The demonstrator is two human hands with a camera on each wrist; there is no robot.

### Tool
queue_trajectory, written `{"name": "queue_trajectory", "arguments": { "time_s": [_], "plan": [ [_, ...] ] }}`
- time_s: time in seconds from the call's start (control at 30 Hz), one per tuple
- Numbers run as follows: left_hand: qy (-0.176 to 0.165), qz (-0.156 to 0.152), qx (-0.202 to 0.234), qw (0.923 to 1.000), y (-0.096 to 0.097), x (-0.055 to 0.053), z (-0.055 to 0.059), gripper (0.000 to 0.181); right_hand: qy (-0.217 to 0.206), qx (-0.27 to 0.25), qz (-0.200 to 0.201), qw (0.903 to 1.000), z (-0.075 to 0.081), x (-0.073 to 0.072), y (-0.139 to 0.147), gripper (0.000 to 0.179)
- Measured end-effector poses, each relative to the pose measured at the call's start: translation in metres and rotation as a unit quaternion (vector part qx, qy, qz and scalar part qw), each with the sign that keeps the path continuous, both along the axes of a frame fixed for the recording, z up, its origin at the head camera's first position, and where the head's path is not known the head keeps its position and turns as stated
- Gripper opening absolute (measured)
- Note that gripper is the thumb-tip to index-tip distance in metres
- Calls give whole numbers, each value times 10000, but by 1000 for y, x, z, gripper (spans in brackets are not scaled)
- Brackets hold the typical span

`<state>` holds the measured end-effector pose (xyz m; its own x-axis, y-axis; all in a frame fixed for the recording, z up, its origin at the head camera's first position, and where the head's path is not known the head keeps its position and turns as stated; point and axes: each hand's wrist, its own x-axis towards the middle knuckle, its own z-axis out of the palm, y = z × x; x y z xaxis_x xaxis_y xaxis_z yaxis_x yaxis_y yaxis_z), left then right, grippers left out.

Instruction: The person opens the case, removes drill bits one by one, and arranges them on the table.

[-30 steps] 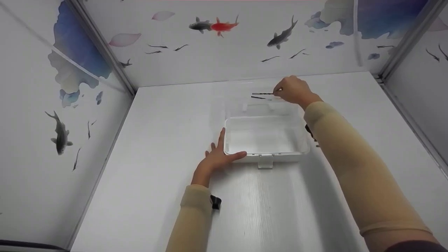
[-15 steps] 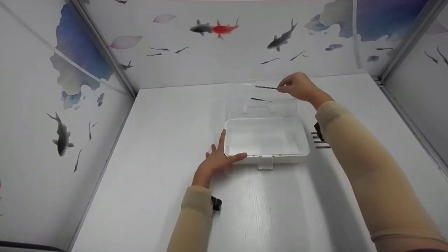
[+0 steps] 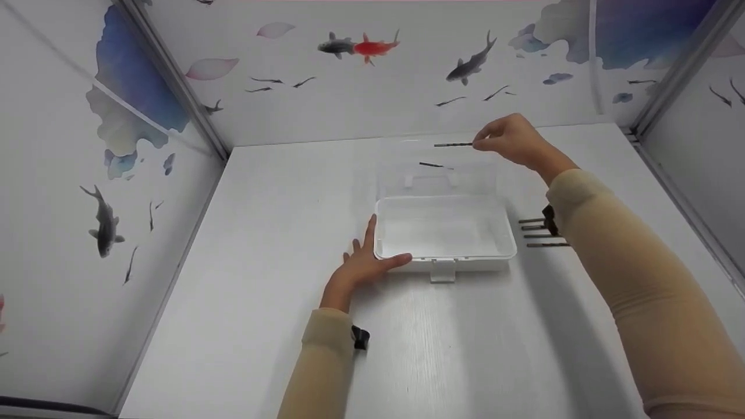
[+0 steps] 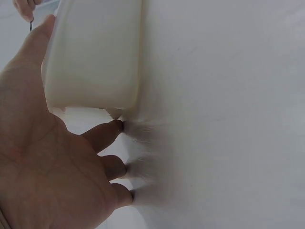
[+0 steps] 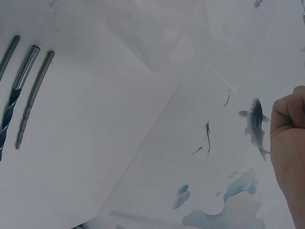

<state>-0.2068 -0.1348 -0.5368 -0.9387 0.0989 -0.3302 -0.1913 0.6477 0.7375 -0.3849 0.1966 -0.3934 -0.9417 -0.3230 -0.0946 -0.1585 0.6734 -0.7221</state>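
Observation:
A clear plastic box (image 3: 442, 265) stands on the white table, its see-through lid (image 3: 477, 177) folded back. My left hand (image 3: 364, 265) rests at its front left corner, thumb along the front rim and fingers spread. In the left wrist view, several fingertips (image 4: 116, 125) touch the table beside the box. Beyond the lid's right side, my right hand (image 3: 512, 142) pinches a thin dark drill bit (image 3: 453, 144) by one end, pointing left. A shorter drill bit (image 3: 430, 164) shows in the lid area; whether inside or behind it, I cannot tell.
Several drill bits (image 3: 546, 245) lie side by side right of the box, partly under the right forearm. The right wrist view shows some closer, one with a black spiral (image 5: 10, 112). White panels printed with fish (image 3: 471, 61) enclose the table at back and sides.
My right hand has moved right and slightly up, carrying the drill bit away from the shorter one. The bits right of the box have come into view. The left hand stays put.

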Motion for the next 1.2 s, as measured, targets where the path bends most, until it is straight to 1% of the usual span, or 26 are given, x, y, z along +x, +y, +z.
{"name": "queue_trajectory", "arguments": {
  "time_s": [0.17, 0.43, 0.63, 0.9, 1.03, 1.2],
  "plan": [
    [6, -8, 6, 10000, 1, -1, 0, 135, -123, -205, -105, 9997, 1, 5, 10, 38],
    [-7, 1, 62, 10000, 1, 1, 0, 135, 235, -101, -191, 9995, 4, 18, 26, 32],
    [-6, 23, 6, 10000, 2, 1, 1, 133, 340, -89, -217, 9991, 3, 31, 36, 34],
    [0, 17, -22, 10000, 2, 2, 1, 134, 637, -181, -252, 9975, -3, 46, 48, 29],
    [30, -3, -19, 10000, 2, 2, 1, 134, 680, -169, -312, 9971, -7, 52, 55, 29],
    [15, -27, -17, 10000, 1, 1, 1, 133, 711, -258, -336, 9966, -16, 60, 65, 28]
  ]
}}
